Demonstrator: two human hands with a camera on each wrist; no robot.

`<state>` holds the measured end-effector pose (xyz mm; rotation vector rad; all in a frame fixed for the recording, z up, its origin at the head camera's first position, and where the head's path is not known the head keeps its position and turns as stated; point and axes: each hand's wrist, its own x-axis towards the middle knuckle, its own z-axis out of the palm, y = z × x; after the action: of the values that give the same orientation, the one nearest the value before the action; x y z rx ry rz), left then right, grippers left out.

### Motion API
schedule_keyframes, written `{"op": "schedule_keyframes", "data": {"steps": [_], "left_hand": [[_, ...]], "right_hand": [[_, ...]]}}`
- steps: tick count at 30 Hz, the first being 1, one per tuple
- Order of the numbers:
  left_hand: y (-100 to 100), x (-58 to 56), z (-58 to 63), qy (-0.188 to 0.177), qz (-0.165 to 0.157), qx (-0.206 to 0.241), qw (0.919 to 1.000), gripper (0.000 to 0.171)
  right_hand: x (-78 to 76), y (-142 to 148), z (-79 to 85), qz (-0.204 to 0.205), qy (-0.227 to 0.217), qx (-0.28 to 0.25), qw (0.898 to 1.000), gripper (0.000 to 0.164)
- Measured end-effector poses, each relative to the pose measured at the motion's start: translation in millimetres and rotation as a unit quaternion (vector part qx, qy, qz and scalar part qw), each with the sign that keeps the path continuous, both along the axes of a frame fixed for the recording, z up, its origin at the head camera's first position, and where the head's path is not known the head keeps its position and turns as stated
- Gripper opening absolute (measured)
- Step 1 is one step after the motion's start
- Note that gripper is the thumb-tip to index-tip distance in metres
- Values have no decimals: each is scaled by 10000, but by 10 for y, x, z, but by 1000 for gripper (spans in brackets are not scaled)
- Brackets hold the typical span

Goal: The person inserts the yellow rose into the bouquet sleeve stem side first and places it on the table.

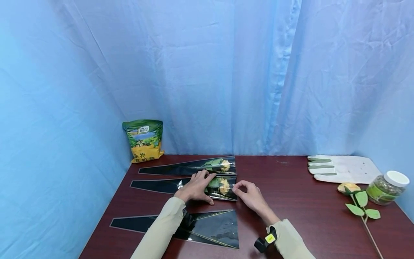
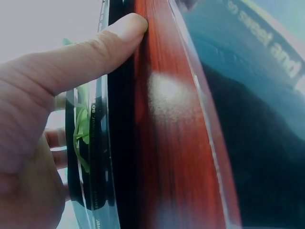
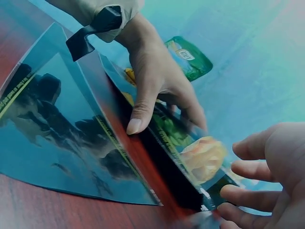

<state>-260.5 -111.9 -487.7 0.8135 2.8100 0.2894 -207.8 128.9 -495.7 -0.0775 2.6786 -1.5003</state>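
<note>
A yellow rose (image 1: 224, 187) with green leaves lies inside a black, clear-fronted flower sleeve (image 1: 152, 184), the middle one of three. My left hand (image 1: 197, 187) rests across this sleeve with its fingers spread. Its thumb (image 2: 119, 36) lies along the near edge. At the sleeve's wide right end, my right hand (image 1: 250, 196) pinches the edge between thumb and forefinger; the other fingers (image 3: 252, 198) stay loosely bent. Behind it lies another sleeve (image 1: 174, 169) with a yellow rose (image 1: 225, 165) inside. Nearer lies a flat sleeve (image 1: 216, 226) with no flower visible.
A green and yellow bag (image 1: 143, 140) stands at the back left against the blue curtain (image 1: 200, 79). On the right are white work gloves (image 1: 349, 169), a white-lidded jar (image 1: 386, 189) and a loose yellow rose (image 1: 349, 187) with a long stem, on the dark red table (image 1: 281, 216).
</note>
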Motion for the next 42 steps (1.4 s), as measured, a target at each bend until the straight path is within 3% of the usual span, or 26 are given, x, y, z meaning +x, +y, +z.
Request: {"op": "schedule_keyframes", "data": {"steps": [6,12,17,21,25,31,36,42], "left_hand": [[-32,36,57,-6,58,123,9999,104],[-137,119,228,238,71,691,9973,99],[-251,280,386,419,213,1373,9894,96],[-329,489,414,469,411,1794,9818,93],[-369,733,326,454,466,1916,9793,92],[-352,1083,96,248,514,1769,9826,88],[-257,1300,-72,-233,337,1498,9879,89],[-148,1396,-154,-646,174,1138,9912,95]], "right_hand": [[56,137,146,-109,279,102,9995,17],[192,339,333,-169,679,307,9971,24],[385,454,459,-84,953,380,9947,27],[572,475,472,-5,1312,685,9890,26],[781,462,387,101,1646,996,9813,30],[1054,348,115,355,1873,1348,9724,45],[1162,229,-124,783,1569,1642,9707,58],[1177,136,-260,958,941,2042,9697,71]]}}
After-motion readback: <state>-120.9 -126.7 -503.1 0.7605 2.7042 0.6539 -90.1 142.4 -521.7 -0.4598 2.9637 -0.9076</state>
